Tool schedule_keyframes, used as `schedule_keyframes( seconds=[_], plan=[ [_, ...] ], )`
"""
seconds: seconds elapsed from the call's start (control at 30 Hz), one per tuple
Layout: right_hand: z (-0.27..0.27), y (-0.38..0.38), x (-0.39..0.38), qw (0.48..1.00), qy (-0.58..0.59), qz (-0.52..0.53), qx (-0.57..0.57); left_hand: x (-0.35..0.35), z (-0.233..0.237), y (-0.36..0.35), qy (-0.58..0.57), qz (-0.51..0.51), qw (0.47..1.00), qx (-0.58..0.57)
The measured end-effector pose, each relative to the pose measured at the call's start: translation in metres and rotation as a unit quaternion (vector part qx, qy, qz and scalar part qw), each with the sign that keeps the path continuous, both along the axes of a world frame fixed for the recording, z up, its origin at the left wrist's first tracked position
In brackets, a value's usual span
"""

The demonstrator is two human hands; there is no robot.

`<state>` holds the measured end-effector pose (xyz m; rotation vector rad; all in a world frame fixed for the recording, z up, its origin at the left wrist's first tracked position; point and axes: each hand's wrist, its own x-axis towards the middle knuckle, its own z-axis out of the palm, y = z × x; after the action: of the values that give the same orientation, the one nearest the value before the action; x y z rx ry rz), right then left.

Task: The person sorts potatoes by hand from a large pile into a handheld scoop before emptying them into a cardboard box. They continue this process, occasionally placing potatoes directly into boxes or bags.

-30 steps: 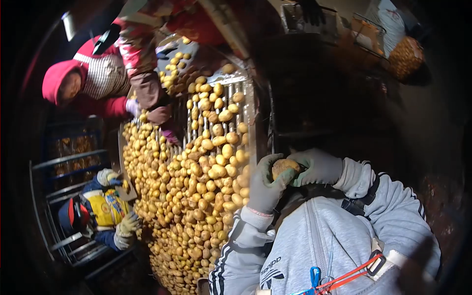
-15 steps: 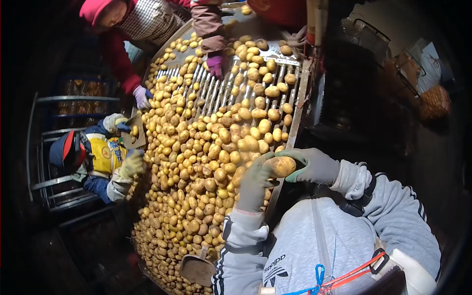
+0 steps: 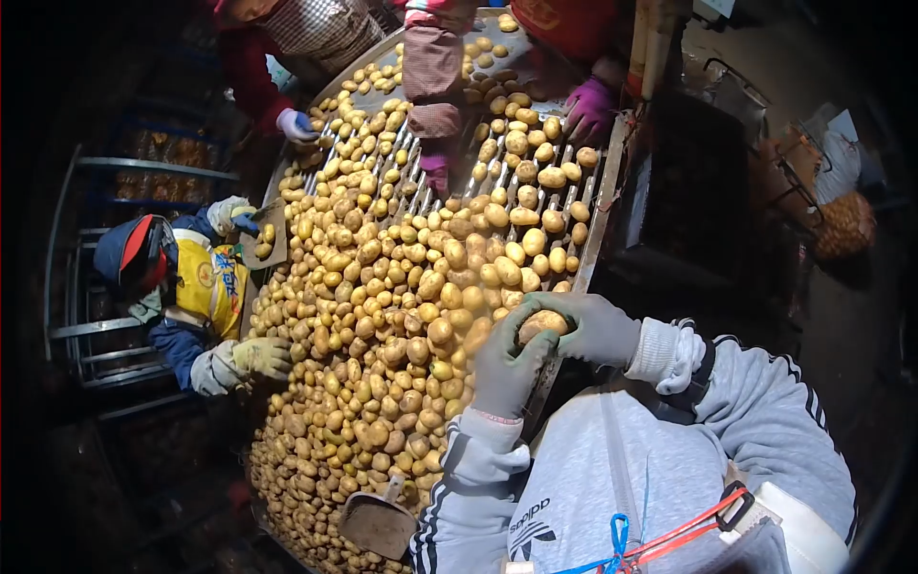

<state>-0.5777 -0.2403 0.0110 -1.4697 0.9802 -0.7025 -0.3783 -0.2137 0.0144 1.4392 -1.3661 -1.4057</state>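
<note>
A: Where was the potato (image 3: 540,323)?

B: Off the heap, held over the near rail (image 3: 585,251) of the sorting table, in front of the person's chest. Left hand (image 3: 502,368) curled under and round it, thumb up its side. Right hand (image 3: 598,330) cupped against its far end. Both gloved, both closed on it.

A: Handling?

B: Judged firm, dense for its size, no give. Skin looked dusty-dry, so gloves should bite well. It was rounded, though, so a pinch at one tip could squirt it out. Best taken round the middle, palm beneath. A knock on the rail might bruise it.

A: Against half a second before?

B: Then it lay longwise, mostly bare between the hands. Now the left fingers covered more, only the top showing. Hands stayed by the same rail. A co-worker's yellow glove (image 3: 260,356) sat lower along the heap (image 3: 382,316). A purple glove (image 3: 588,107) lay at the rollers' (image 3: 421,187) upper right, not plain earlier.
</note>
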Motion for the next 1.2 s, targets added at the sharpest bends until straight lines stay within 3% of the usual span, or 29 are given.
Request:
schedule_keyframes(
  seconds=[0.1, 0.23, 0.33, 0.37, 0.43, 0.53, 0.6, 0.67, 0.7, 0.77, 0.87, 1.03, 1.07, 1.13, 1.2],
  plan=[
    [-0.001, 0.004, -0.008, 1.0, 0.0, -0.023, 0.0, -0.017, 0.019, -0.006, 0.072, 0.044, 0.994, 0.073],
    [-0.007, 0.009, -0.019, 0.998, -0.032, -0.06, 0.0, -0.017, 0.002, -0.019, -0.012, 0.032, 0.999, 0.038],
    [-0.003, 0.009, -0.044, 0.946, -0.167, -0.068, 0.27, -0.028, 0.005, -0.029, -0.138, -0.029, 0.989, -0.054],
    [-0.016, 0.012, -0.056, 0.929, -0.194, -0.082, 0.304, -0.031, 0.005, -0.033, -0.205, -0.046, 0.972, -0.11],
    [-0.015, 0.02, -0.084, 0.92, -0.21, -0.139, 0.302, -0.015, -0.017, -0.045, -0.223, -0.033, 0.963, -0.146],
    [-0.048, 0.046, -0.135, 0.881, -0.235, -0.238, 0.334, 0.037, -0.066, -0.06, -0.216, 0.066, 0.968, -0.106],
    [-0.065, 0.071, -0.168, 0.863, -0.219, -0.346, 0.296, 0.077, -0.073, -0.059, -0.373, 0.061, 0.917, -0.127],
    [-0.056, 0.089, -0.212, 0.85, -0.161, -0.398, 0.306, 0.128, -0.107, -0.05, -0.51, 0.061, 0.843, -0.162],
    [-0.05, 0.098, -0.238, 0.845, -0.091, -0.408, 0.332, 0.132, -0.109, -0.044, -0.529, 0.074, 0.833, -0.143],
    [-0.056, 0.113, -0.275, 0.837, -0.066, -0.455, 0.296, 0.138, -0.113, -0.04, -0.584, 0.067, 0.801, -0.115],
    [-0.064, 0.131, -0.324, 0.829, -0.007, -0.501, 0.249, 0.08, -0.093, -0.05, -0.546, 0.061, 0.836, 0.007],
    [-0.082, 0.135, -0.364, 0.824, 0.104, -0.539, 0.137, 0.082, -0.123, -0.055, -0.562, 0.126, 0.817, -0.03],
    [-0.085, 0.131, -0.363, 0.829, 0.117, -0.537, 0.106, 0.099, -0.141, -0.054, -0.541, 0.113, 0.828, -0.091],
    [-0.086, 0.119, -0.351, 0.848, 0.119, -0.515, 0.038, 0.111, -0.183, -0.056, -0.504, 0.11, 0.851, -0.101],
    [-0.086, 0.089, -0.321, 0.875, 0.087, -0.476, -0.011, 0.067, -0.183, -0.061, -0.499, 0.087, 0.856, -0.105]
  ],
)
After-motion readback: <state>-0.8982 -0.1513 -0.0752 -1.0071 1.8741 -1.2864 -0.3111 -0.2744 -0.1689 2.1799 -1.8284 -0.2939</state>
